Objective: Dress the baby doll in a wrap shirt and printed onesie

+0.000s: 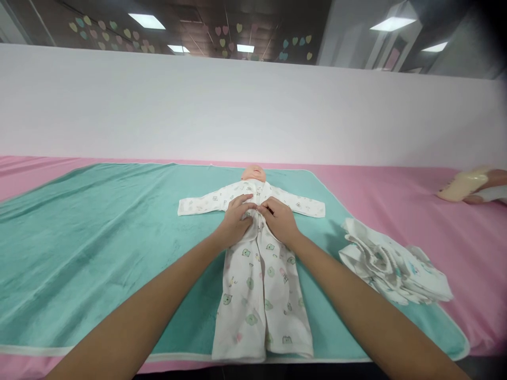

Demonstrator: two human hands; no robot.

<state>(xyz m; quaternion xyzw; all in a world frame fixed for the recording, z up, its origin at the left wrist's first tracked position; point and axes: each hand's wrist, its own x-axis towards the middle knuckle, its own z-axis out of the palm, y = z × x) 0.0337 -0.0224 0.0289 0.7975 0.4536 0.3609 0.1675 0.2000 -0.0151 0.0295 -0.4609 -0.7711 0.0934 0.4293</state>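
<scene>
A baby doll (254,173) lies on its back on a teal blanket (99,237), dressed in a white printed romper (259,285) with its sleeves spread out. Both my hands rest on the doll's chest. My left hand (234,221) pinches the left edge of the romper's front opening. My right hand (280,219) pinches the right edge, and the fingertips of both hands meet at the middle seam. The doll's body is hidden under the cloth; only its head shows.
A crumpled pile of white printed clothes (390,264) lies at the blanket's right edge. The pink sheet (396,195) covers the table beyond. At far right, a beige object and another person's hand (471,186). A white partition (253,105) stands behind.
</scene>
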